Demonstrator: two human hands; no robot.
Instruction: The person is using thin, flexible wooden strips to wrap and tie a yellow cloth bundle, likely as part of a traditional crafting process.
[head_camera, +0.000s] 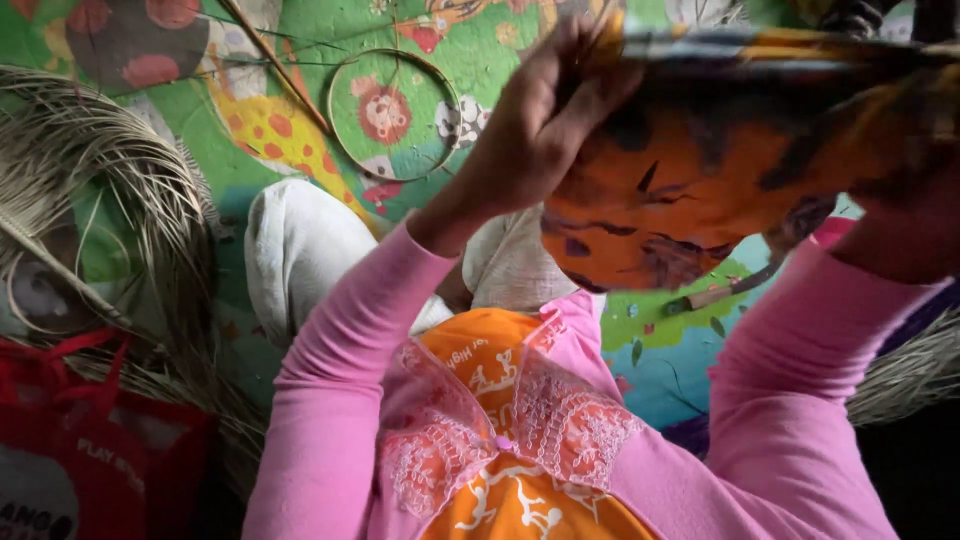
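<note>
Orange patterned cloth is being held up over the lap, left hand pinching its upper edge, right hand's grip hidden; a slackening pinch risks it slipping.

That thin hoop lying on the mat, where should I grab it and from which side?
Pinch the hoop by its thin rim, lower arc, coming from above: it lies flat on the mat, that arc looks clear, and the stick crowds its left.
</note>
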